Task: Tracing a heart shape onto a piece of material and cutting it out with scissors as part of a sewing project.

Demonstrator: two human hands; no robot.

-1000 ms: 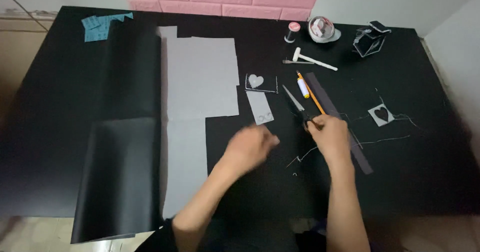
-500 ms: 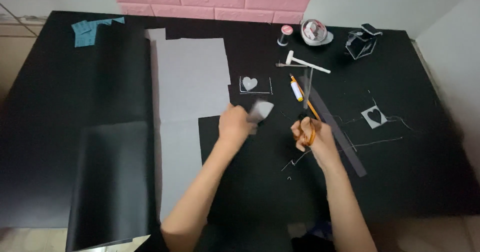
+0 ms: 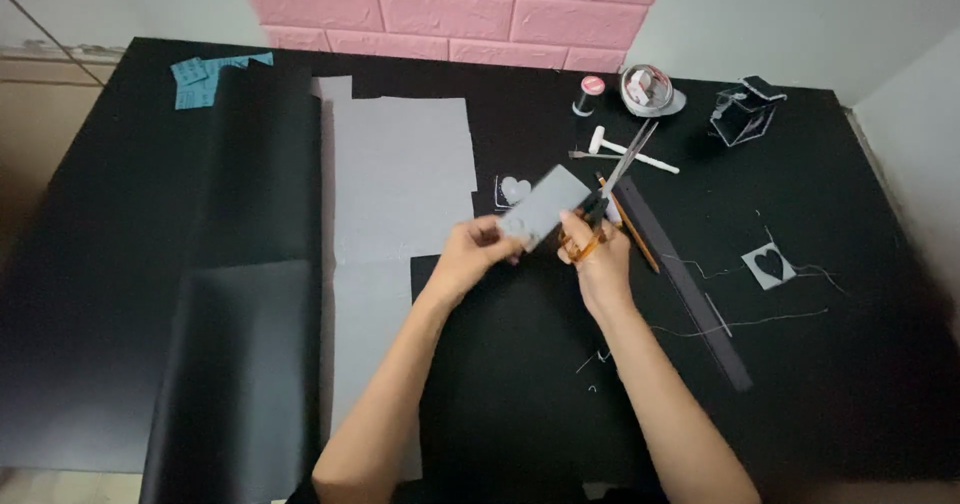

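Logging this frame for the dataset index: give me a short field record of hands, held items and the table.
left hand: pinches small grey rectangular piece of sheet, lifted off the table
right hand: grips orange-handled scissors, blades pointing up and away, beside the grey piece's edge
surface: black table
left of hands: large grey sheet next to a curled black sheet
right of hands: long dark ruler, yellow pencil, grey scrap with heart-shaped hole, loose threads
far edge: small white hammer, pink brick-pattern wall
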